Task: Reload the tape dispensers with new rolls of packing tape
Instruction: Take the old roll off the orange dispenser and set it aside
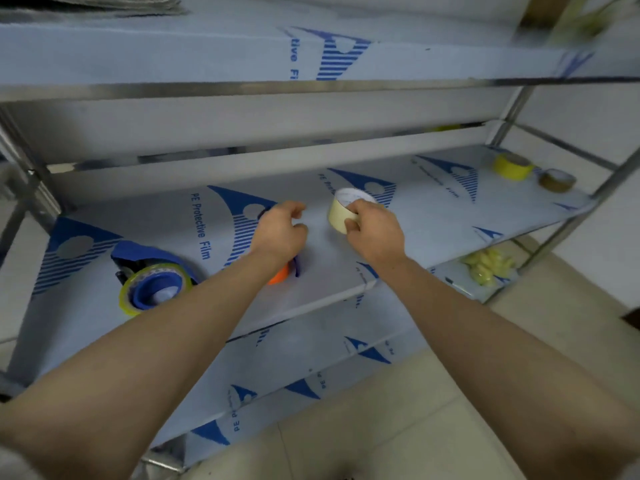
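My right hand (pixel 372 225) grips a cream roll of packing tape (pixel 341 211), lifted slightly over the middle shelf (pixel 433 216). My left hand (pixel 280 230) hovers with curled fingers above a tape dispenser with an orange wheel (pixel 278 277); my wrist hides most of the dispenser, and no contact shows. A blue dispenser (pixel 156 282) loaded with a clear yellowish roll lies on the shelf at the left.
A yellow tape roll (pixel 512 166) and a brown one (pixel 557 180) sit at the shelf's far right. A bag of yellowish items (pixel 488 265) lies on the lower shelf. Metal posts frame the rack; an upper shelf overhangs.
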`<state>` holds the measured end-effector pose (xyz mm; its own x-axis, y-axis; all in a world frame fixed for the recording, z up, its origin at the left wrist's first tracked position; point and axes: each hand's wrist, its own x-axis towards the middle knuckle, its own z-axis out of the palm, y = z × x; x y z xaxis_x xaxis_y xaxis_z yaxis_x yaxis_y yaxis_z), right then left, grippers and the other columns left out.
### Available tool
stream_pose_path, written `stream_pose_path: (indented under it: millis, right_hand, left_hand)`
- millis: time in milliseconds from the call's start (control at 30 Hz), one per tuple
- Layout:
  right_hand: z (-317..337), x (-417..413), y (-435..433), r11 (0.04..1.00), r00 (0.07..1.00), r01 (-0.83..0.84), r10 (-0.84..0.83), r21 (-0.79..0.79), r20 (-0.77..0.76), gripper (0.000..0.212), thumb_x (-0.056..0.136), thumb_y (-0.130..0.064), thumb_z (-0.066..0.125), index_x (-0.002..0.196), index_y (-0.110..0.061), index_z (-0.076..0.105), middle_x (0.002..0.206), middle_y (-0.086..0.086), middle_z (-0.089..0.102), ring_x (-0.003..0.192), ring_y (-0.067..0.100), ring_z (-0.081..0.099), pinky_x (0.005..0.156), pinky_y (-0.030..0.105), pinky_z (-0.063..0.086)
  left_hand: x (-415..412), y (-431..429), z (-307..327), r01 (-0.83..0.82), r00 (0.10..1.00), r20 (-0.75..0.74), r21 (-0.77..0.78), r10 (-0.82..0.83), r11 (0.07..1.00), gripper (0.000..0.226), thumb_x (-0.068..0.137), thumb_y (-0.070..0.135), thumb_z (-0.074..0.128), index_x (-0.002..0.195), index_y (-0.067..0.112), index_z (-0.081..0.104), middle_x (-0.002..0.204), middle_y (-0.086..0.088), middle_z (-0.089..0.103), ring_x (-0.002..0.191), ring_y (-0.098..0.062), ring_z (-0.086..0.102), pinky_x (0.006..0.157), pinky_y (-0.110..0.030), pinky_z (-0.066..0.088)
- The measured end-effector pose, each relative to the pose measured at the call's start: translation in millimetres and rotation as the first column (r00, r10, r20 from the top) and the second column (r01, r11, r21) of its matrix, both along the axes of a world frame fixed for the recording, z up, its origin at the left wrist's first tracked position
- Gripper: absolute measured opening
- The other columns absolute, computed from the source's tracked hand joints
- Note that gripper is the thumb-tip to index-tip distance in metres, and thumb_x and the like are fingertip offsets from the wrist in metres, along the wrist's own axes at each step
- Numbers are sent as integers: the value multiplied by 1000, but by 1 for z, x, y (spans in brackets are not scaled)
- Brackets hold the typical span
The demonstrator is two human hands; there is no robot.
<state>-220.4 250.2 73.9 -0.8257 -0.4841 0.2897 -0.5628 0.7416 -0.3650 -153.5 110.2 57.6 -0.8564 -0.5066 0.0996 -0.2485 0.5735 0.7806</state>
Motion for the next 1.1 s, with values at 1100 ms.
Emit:
stream_pose_path:
  millis: [1100]
  right_hand:
    - [7,-303,435,956,970,239,-227,172,-88,30,92,-13,45,119,-11,59,115,14,60,115,32,43,88,39,41]
  left_hand:
    - [-350,410,16,253,966,106,-182,-237,950,46,86,24,53,132,27,51,135,2,55,124,-22,50,102,-36,44]
